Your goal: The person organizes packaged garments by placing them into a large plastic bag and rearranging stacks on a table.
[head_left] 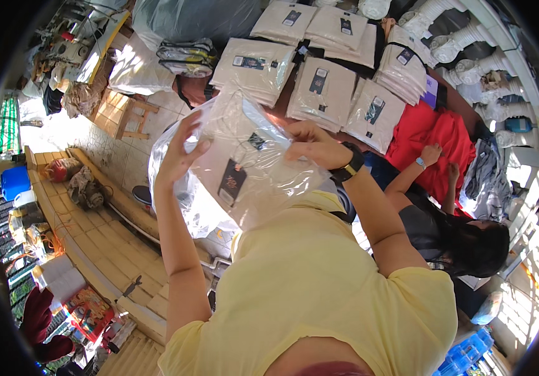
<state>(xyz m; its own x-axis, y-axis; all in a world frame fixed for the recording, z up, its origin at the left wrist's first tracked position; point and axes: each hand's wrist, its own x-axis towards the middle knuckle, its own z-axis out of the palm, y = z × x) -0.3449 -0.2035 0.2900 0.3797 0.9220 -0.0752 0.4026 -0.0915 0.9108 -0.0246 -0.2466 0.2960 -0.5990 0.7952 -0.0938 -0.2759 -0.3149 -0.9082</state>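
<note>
Cream garment in its clear plastic bag (pixel 244 169) is what I am holding up in front of my chest, above the floor and just short of the bench (pixel 282 103). A dark hang tag (pixel 232 183) is showing through the plastic near the lower middle, and a smaller dark label (pixel 257 141) is sitting higher up.

I am gripping the bag's left edge with my left hand (pixel 178 153), fingers spread and curled over the loose plastic. My right hand (pixel 313 145) is closing on the top right corner, thumb and fingers pinching the film. A black wristwatch (pixel 349 166) is sitting on my right wrist. My yellow shirt (pixel 319 294) is filling the lower part of the view.

Beyond the bag, stacks of bagged cream garments (pixel 319 94) are lying side by side on the bench, each with a dark tag on top. A red cloth (pixel 432 147) is lying at the right end of the bench, and another person's hand (pixel 431 153) is resting on it; that person is sitting just to my right, dark hair (pixel 479 247) toward me. White balusters (pixel 464 44) are running along the far right, and a small wooden stool (pixel 128 113) is standing on the tiled floor to the left.
</note>
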